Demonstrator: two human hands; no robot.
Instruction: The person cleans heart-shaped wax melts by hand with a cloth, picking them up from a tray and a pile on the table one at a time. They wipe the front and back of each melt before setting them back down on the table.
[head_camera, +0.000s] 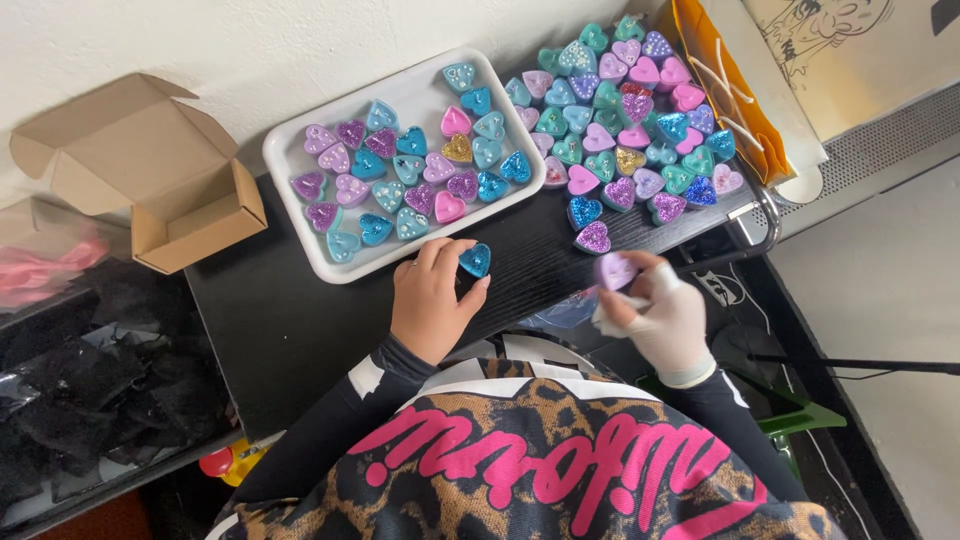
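Observation:
My left hand (432, 298) rests on the black table (280, 320) and pinches a blue glittery heart piece (475, 260) just below the white tray (300, 165). That tray holds several heart pieces in purple, teal, pink and blue. My right hand (662, 318), in a white glove, holds a light purple heart piece (614, 270) together with a white cloth (612, 318) near the table's front edge. A loose pile of coloured heart pieces (625, 120) lies on the table to the right of the tray.
An open cardboard box (150, 170) sits at the table's left end. An orange paper bag (730, 90) lies at the right of the pile. Black bagged material (90, 400) is stacked at the lower left. A metal vent (880, 150) runs along the right.

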